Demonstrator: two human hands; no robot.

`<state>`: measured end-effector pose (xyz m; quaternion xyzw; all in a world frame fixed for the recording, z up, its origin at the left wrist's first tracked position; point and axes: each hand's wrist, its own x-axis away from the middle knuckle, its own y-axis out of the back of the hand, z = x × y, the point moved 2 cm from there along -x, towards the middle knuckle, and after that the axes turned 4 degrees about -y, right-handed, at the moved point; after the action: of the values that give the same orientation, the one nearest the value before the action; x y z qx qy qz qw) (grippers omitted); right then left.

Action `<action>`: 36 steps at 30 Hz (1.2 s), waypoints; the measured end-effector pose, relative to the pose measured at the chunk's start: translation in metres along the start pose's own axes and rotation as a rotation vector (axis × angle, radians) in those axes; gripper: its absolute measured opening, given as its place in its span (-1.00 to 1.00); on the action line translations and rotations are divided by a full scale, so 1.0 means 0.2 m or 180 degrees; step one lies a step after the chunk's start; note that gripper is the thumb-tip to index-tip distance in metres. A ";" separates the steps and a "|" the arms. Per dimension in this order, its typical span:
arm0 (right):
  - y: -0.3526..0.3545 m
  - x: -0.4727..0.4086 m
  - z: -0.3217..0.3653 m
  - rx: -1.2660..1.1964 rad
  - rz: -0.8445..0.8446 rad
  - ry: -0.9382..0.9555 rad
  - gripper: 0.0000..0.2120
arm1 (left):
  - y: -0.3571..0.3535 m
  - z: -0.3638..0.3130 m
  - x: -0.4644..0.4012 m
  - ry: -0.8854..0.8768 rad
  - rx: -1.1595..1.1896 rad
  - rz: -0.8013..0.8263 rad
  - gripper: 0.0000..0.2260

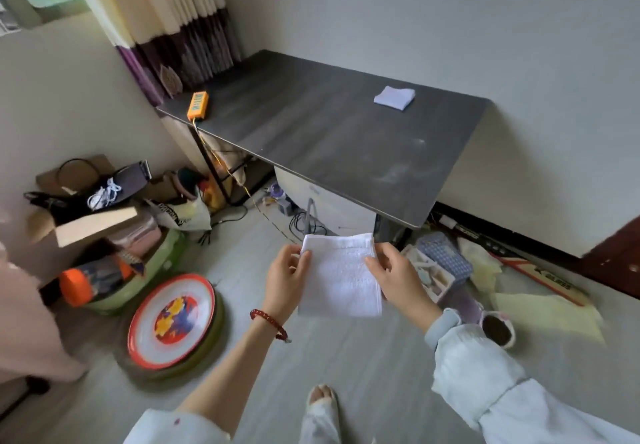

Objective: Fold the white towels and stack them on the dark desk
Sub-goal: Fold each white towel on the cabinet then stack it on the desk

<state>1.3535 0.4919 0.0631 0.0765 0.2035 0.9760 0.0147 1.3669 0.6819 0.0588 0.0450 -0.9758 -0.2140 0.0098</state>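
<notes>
- Head view: the left hand (287, 277) and right hand (398, 279) each pinch a side edge of a white towel (341, 275), their grip holding it in the air above the floor.
- A folded towel (394, 97) lies on the dark table (329, 138), well apart from an orange power strip (197, 105).

A single wide-angle head camera is looking forward and down from standing height, taking in the dark bench (332, 131) beyond the fingers (375, 265), the floor (363, 357) beneath them, walls bending at the edges.
</notes>
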 end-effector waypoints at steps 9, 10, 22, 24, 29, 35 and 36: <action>-0.01 -1.12 0.20 -0.0318 -0.0266 -0.0538 -0.92 | -0.12 -0.07 -1.32 -0.0099 -0.0089 0.0507 -0.89; 0.00 -1.24 0.20 -0.0363 -0.0266 -0.0612 -0.89 | -0.17 -0.07 -1.46 -0.0117 -0.0065 0.0533 -0.89; 0.19 -2.59 0.19 -0.0182 -0.0491 -0.1264 -0.89 | -0.60 -0.13 -2.87 0.0071 -0.0064 0.1456 -0.92; 0.26 -2.75 0.18 -0.0184 -0.0714 -0.1336 -0.91 | -0.70 -0.18 -3.06 0.0056 -0.0017 0.1679 -0.93; 0.45 -3.14 0.15 -0.0116 -0.1337 -0.1460 -0.80 | -1.02 -0.30 -3.50 -0.0037 0.0127 0.2050 -0.90; 0.65 -3.62 -0.02 0.0049 -0.1999 -0.1596 -0.77 | -1.46 -0.36 -3.96 -0.0302 0.0131 0.2269 -0.85; 0.68 -3.68 -0.06 0.0077 -0.2085 -0.1648 -0.77 | -1.52 -0.36 -4.01 -0.0328 0.0105 0.2256 -0.81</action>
<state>2.0788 0.3181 0.0015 0.2507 0.2181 0.8658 0.3741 2.1946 0.4507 -0.0038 -0.3070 -0.9333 -0.1834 0.0334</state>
